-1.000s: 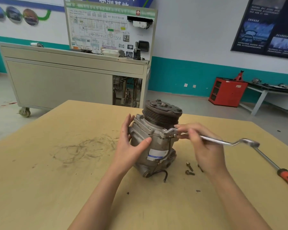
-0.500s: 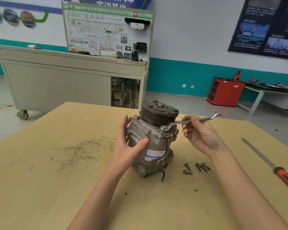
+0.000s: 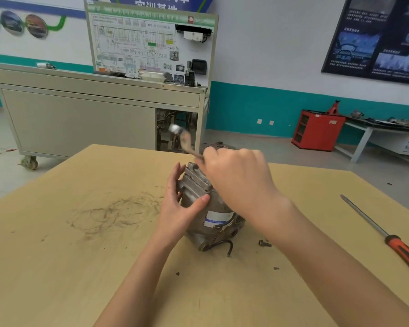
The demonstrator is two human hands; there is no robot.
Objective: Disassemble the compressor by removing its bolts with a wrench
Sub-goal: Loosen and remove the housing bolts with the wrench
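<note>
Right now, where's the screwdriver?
Head view: the screwdriver lies on the table near its right edge, right of the right forearm, apart from the compressor, orange handle toward the camera.

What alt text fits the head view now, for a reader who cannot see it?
A person's right hand grips a blurred wrench over the top of a grey compressor standing on a wooden table, while the left hand holds its side. A loose bolt and a red-handled screwdriver lie to the right.

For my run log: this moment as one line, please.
left hand: holds grey metal compressor | right hand: grips blurred silver wrench at compressor top | dark loose bolt: on wooden table
</note>
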